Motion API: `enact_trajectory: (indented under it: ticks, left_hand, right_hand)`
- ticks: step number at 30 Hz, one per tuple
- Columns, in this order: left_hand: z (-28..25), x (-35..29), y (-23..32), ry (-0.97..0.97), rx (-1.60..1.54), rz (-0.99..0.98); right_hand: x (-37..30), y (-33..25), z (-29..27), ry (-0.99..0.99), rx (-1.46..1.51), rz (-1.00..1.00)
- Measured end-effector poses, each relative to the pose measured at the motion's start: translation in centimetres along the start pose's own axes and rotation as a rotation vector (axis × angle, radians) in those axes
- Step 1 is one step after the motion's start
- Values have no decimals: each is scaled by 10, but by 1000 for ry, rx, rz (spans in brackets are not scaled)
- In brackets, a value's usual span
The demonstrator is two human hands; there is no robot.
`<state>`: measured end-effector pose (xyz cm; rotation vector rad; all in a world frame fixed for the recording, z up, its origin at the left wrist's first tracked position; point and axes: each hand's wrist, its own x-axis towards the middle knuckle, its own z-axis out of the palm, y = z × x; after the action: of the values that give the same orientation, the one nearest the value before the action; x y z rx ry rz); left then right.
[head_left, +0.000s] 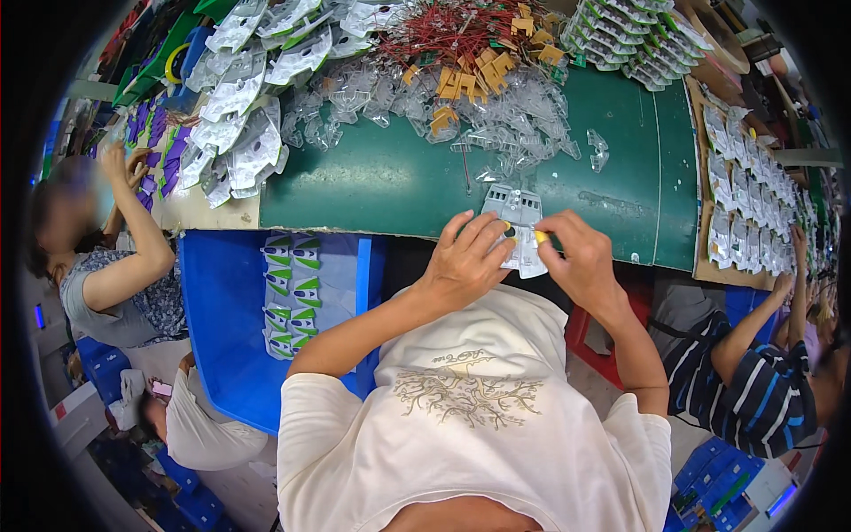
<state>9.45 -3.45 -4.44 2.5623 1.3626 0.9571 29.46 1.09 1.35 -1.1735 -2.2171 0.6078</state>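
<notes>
Perhaps the grey plastic part, overhanging the green table, drops if the left hand, pinching its left side, slackens while the right hand, whose grip I cannot tell, pushes

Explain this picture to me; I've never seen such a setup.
No robot here: a person is doing the work by hand. The picture comes from a wide fisheye camera on their head, looking down, so straight edges bend near the rim. On the green table lie red wires, orange-yellow blocks and clear plastic pieces, with silvery shells piled at the left. The left hand holds a grey plastic part at the table's near edge. The right hand is at its right side, thumb and finger close together; whether they pinch something is too small to tell.
</notes>
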Motion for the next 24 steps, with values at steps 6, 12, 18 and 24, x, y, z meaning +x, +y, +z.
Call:
enact_trajectory:
  ticks: [6, 12, 18, 24]
  left_hand:
    - [4, 2, 2, -58, -47, -7]
    - [8, 1, 6, -27, -24, -38]
    - [5, 6, 5, -57, 39, -10]
    - [-20, 23, -20, -58, -476, -75]
  right_hand:
    - [10, 1, 18, -36, -269, -92]
    - [9, 6, 17, -81, -224, -73]
    - [6, 6, 17, -93, -202, -84]
    - [5, 8, 15, -145, -201, -137]
